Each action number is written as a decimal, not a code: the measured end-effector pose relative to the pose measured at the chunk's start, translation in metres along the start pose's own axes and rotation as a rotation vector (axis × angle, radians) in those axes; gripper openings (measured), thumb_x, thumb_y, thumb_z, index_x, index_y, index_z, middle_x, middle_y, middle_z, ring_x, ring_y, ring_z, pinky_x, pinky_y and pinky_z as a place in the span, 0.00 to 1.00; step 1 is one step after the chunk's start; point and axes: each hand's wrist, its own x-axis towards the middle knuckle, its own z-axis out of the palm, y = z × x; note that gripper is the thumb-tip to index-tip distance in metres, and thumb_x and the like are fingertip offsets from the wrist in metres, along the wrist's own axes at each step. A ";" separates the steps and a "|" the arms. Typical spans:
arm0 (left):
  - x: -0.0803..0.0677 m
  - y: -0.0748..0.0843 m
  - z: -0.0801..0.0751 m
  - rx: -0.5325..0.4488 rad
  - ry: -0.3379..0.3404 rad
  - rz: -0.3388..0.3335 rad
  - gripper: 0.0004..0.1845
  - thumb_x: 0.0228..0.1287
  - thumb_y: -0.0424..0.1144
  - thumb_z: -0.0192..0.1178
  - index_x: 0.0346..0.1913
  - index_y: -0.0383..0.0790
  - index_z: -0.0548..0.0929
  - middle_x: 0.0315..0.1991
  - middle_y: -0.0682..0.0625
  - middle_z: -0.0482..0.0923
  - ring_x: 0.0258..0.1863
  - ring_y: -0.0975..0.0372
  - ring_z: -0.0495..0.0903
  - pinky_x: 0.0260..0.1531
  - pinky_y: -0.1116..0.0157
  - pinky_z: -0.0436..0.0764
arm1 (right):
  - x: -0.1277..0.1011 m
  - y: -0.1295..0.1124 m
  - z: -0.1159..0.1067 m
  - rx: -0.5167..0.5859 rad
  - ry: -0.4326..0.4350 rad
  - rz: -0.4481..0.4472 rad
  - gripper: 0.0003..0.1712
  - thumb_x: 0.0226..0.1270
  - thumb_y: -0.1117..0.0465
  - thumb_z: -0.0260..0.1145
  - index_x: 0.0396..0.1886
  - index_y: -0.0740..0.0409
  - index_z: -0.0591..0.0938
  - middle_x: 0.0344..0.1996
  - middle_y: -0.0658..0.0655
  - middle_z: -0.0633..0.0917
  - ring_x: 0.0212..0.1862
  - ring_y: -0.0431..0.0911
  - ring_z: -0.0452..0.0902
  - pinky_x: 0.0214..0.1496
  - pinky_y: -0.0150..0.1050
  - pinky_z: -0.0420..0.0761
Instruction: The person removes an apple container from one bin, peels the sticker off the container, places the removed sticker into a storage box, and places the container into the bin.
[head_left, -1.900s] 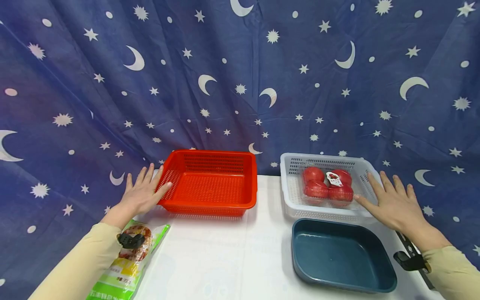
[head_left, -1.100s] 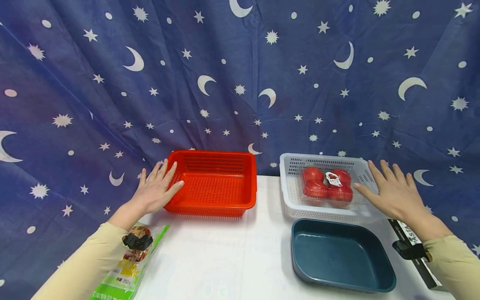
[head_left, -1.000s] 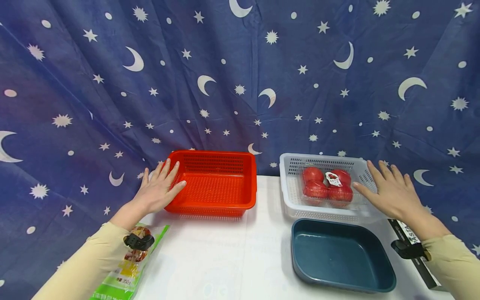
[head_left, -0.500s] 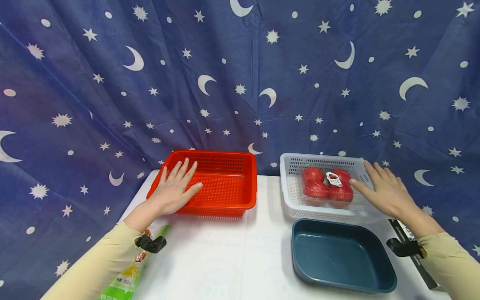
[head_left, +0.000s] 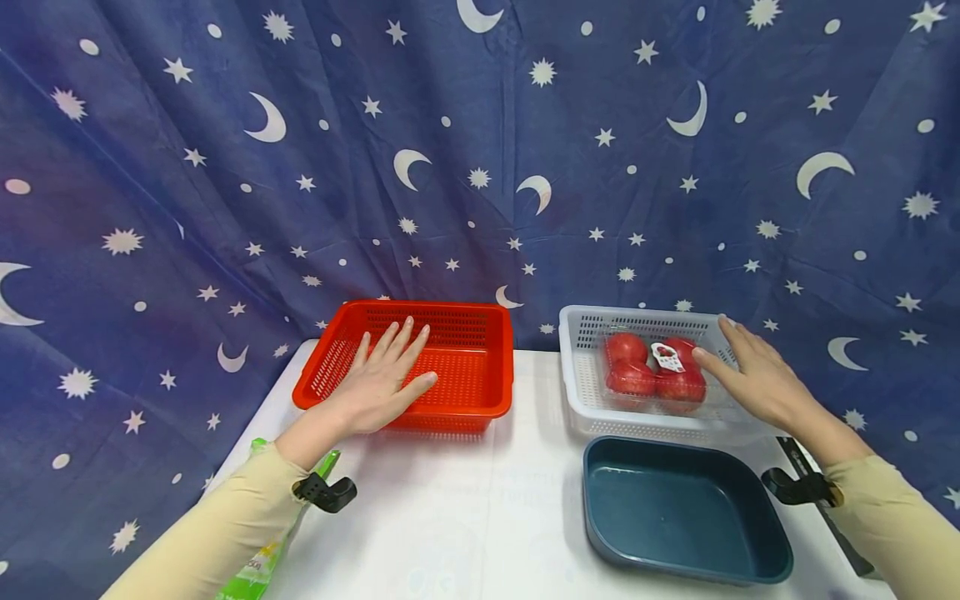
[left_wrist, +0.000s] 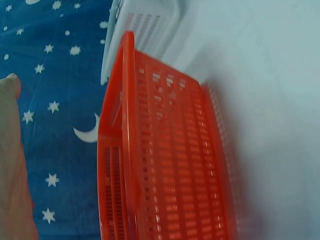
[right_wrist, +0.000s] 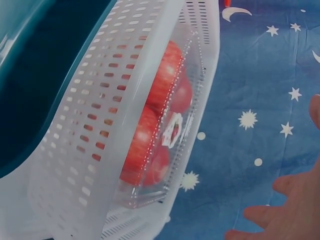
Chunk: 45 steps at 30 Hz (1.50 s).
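Observation:
My left hand (head_left: pixel 378 387) hovers palm down over the front left of the red plastic basket (head_left: pixel 480 410), fingers spread and holding nothing. In the left wrist view the red basket (left_wrist: pixel 175 150) shows its perforated side, with part of the hand at the left edge. At the right end of the white basket (head_left: pixel 573 392) is my right hand (head_left: pixel 761 379), fingers extended, thumb near a clear pack of red apples (head_left: pixel 633 377). That pack lies inside the white basket; the right wrist view shows the apples (right_wrist: pixel 140 145) under the clear lid and my fingertips (right_wrist: pixel 262 216) off to the right.
A dark blue-green tub (head_left: pixel 682 508) stands in front of the white basket. A green food bag (head_left: pixel 258 571) lies at front left, mostly under my left forearm. A dark-edged box (head_left: pixel 840 533) lies beneath my right forearm. A starry blue curtain (head_left: pixel 480 150) hangs behind the white table (head_left: pixel 450 517).
My left hand has moved right, from the red basket's left side to over it, and its forearm now covers more of the green bag. My right hand has shifted slightly left.

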 end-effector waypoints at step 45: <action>0.033 0.125 0.053 -0.146 -0.121 0.286 0.42 0.76 0.71 0.35 0.84 0.57 0.41 0.83 0.56 0.28 0.81 0.58 0.29 0.77 0.49 0.32 | 0.019 0.008 -0.003 0.406 -0.141 0.094 0.54 0.79 0.30 0.37 0.81 0.61 0.29 0.78 0.76 0.34 0.76 0.77 0.32 0.67 0.80 0.43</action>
